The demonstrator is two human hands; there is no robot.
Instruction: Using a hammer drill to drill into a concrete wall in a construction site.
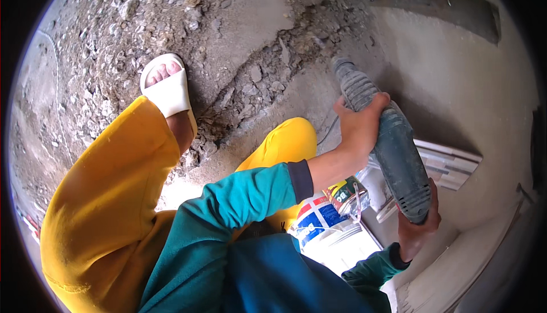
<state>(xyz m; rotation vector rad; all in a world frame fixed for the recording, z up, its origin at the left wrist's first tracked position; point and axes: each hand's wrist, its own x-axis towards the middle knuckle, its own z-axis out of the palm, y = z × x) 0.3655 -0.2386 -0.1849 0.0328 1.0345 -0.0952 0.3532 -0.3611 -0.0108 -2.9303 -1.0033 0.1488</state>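
Note:
My left hand (359,125) is closed round the front part of a dark grey-green rotary hammer (401,159), just behind its ribbed nose. My right hand (419,227) grips the tool's rear end, partly hidden behind the body. The nose points up toward a broken strip of rubble (285,56) in the grey cement surface; any bit at the tip is too blurred to make out. My left foot, in a white slide sandal (171,96), rests on the debris, and my bent knee in yellow trousers (290,136) is below the tool.
Printed buckets (322,216) stand behind my arms at the lower right, with striped tiles (447,168) beside them. A thin cord (57,62) lies among chips at the far left. A dark recessed strip (444,8) runs across the upper right.

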